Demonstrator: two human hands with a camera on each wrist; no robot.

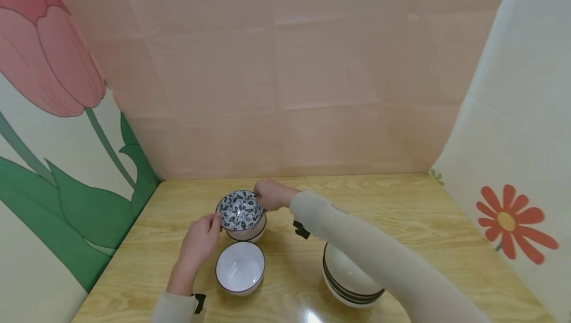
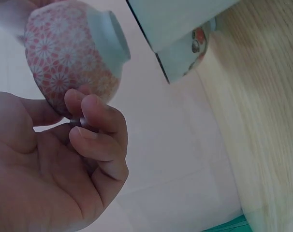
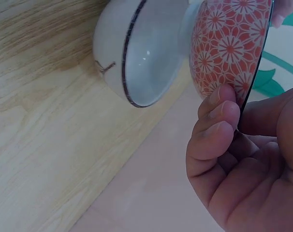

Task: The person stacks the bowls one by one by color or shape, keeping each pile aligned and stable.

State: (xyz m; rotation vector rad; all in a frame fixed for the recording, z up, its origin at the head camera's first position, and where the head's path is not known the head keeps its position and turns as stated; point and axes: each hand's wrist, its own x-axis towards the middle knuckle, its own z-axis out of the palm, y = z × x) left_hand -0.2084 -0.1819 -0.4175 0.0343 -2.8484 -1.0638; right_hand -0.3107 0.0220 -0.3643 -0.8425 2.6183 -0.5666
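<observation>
Hands, two: one left hand (image 1: 200, 240), one right hand (image 1: 274, 195). Bowls standing singly or held, three: one patterned bowl (image 1: 241, 211), one lower bowl (image 1: 251, 234), one white bowl (image 1: 240, 266). Bowl stacks, one: the nested stack (image 1: 350, 274), several bowls, exact number indistinct. Worktops, one (image 1: 285, 288). Printed flowers, two: one tulip (image 1: 53, 60), one red flower (image 1: 507, 221).

The bowl (image 1: 241, 210), dark leaves on white inside, white flowers on red outside, dark-rimmed, was held mouth upward between the left hand (image 1: 200, 239) and the right hand (image 1: 274, 195), each pinching its rim.
</observation>
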